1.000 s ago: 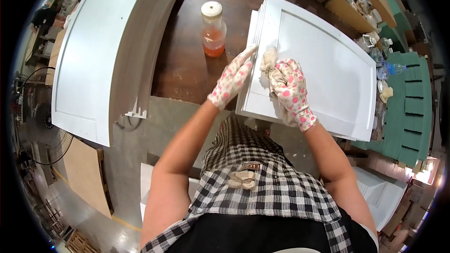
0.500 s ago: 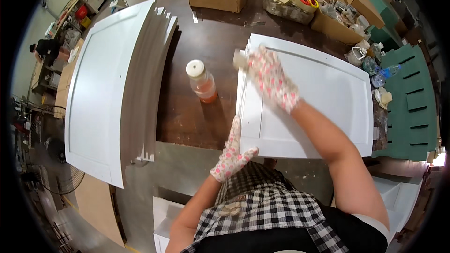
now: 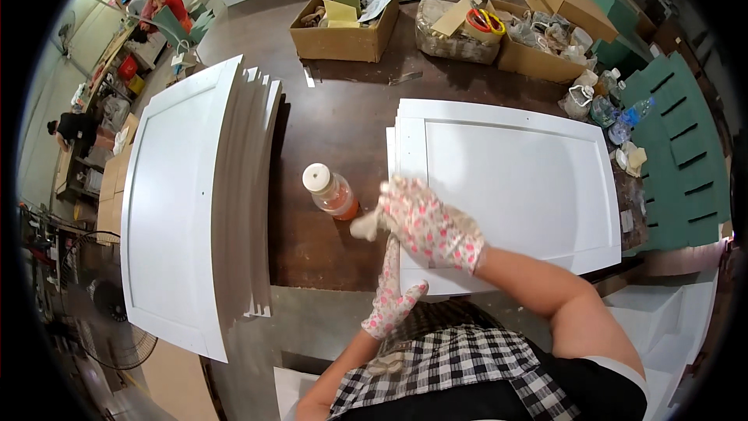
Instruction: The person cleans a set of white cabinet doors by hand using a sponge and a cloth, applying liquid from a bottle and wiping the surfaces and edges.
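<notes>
Both my hands wear white gloves with a pink flower print. My right hand point(image 3: 432, 222) is closed around a pale cloth point(image 3: 363, 226), pressed near the left edge of a white framed panel point(image 3: 522, 187), the top one of a stack. Part of the cloth hangs over that edge. Just nearer to me, my left hand point(image 3: 392, 300) lies along the stack's near left corner, fingers stretched forward and thumb apart. Left of my right hand stands a clear bottle point(image 3: 335, 195) with a white cap and some orange liquid inside.
At the left stands another stack of white panels point(image 3: 175, 203). Along the table's far side are a cardboard box point(image 3: 343, 43) of scraps, a wrapped bundle with tape rolls point(image 3: 485, 22) and a second box point(image 3: 538, 58). Plastic bottles point(image 3: 623, 121) stand at the right. Two people work far left.
My right hand has come down the panel's left edge toward me, bringing the cloth close to my left hand. The view has shifted, so the table sits lower in it.
</notes>
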`<state>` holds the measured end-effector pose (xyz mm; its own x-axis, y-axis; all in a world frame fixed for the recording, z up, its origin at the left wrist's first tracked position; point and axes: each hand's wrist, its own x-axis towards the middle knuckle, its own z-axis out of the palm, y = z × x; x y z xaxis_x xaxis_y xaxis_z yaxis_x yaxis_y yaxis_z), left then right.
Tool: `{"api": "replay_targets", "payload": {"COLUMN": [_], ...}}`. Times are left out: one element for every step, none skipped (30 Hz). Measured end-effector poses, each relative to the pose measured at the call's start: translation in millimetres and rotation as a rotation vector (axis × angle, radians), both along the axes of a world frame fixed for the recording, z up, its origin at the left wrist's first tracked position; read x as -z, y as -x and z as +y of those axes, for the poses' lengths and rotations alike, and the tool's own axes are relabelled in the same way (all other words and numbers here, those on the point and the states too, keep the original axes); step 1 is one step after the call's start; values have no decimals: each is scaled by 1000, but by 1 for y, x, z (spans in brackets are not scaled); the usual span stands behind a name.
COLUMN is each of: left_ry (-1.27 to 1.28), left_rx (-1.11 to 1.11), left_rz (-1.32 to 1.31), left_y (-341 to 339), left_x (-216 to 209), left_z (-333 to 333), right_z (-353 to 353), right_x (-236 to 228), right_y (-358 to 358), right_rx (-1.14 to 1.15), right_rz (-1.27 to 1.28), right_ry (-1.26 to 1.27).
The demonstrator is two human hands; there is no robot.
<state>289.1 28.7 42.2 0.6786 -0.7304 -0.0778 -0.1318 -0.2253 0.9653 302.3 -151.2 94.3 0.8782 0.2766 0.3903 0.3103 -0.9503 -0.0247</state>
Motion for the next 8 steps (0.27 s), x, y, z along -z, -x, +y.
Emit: {"api": "replay_targets", "payload": {"left_ry": [48,73,71,107,134,138,132,211], "left_rx": [6,10,16,21,20,1,24,-33], "left_rz": [38,15,1,-1,4,53,58,118], "left_y": [-1,-2,-2,-1,1,2,4,5], "left_x": [-2,-2,-7,-12,-13,-8,-6,-4], "left_z": [0,1,0,-6,-8,-6,-8,-8], "right_z": [-21,-31,-43,-67,-86,-95,-104,-107], "right_x": [-18,-20,-20,-8,3,-2,-8,-6], "right_y": [-12,-33,-57,-82,-106,-126,-144,-140], "right_rx": [47,134,222,289,348,374,406,423], "right_rz": [72,78,79,17,-41,99,235,239], "right_ry": [534,473,415,423,424,165,-94,-99]}}
